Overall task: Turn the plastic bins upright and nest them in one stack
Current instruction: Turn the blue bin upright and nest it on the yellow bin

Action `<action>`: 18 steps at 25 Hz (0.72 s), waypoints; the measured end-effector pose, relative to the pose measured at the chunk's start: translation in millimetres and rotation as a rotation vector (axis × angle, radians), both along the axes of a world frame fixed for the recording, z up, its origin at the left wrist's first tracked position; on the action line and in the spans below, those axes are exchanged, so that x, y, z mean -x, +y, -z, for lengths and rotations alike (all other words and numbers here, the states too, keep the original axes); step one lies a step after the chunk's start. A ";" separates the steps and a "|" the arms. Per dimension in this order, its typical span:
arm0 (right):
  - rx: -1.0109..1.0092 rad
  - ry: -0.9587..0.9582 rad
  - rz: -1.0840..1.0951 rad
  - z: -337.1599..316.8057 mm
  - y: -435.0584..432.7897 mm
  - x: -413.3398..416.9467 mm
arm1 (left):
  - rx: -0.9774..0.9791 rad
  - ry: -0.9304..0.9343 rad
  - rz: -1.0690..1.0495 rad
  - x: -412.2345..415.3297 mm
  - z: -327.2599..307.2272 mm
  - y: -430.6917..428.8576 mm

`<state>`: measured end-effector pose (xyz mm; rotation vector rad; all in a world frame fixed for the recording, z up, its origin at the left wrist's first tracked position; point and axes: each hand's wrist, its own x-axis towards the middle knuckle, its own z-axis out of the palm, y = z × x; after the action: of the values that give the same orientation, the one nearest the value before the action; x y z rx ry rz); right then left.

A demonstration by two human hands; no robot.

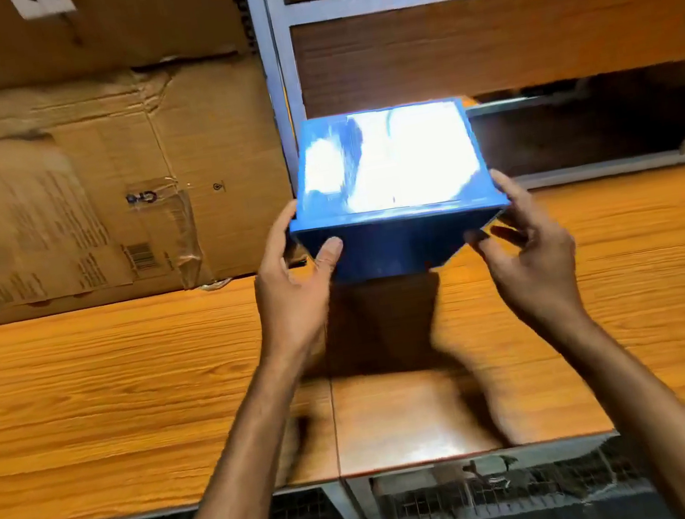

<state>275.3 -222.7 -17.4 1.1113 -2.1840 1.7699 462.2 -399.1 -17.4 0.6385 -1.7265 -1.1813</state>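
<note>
Just above the table, both hands grip one blue plastic bin (pixel 396 246) from opposite sides. The left hand (pixel 292 289) curls round the bin's left edge, its thumb (pixel 329 251) pressed flat on the near wall. The right hand (pixel 528 253) clasps the right edge, its fingertips (pixel 477 237) on the near wall's lower corner. The bin hangs in the air, clear of the wooden table (pixel 127 380), and its dark shadow (pixel 381 324) lies on the boards straight below.

The bin's wide end faces up and its walls taper to a narrower end pointing down at the table. Its near edge runs left to right, about level and in line with the table's front edge. It looks close to square, so I can't pick out a long side. Strong glare whitens the whole top face, so I can't tell whether anything is inside. I see no label or writing on the blue plastic.

Behind it to the left, a crumpled cardboard box (pixel 57 204) leans at the back of the table. It carries a barcode sticker (pixel 140 256) and blocks of print too blurred to read. A white label (pixel 42 2) at the top edge shows only cut-off dark marks. To the right stands a grey metal shelf frame (pixel 285 67) with brown wooden panels (pixel 499 40). Wire mesh (pixel 501 498) shows under the table's front.
</note>
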 end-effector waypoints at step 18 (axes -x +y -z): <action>0.270 -0.648 0.001 -24.5 10.7 44.1 | 0.164 -0.025 -0.074 10.9 -9.2 22.8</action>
<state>231.2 -211.9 7.2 0.5155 -2.1157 2.5989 451.3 -376.4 -8.3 0.6147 -1.7842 -0.9730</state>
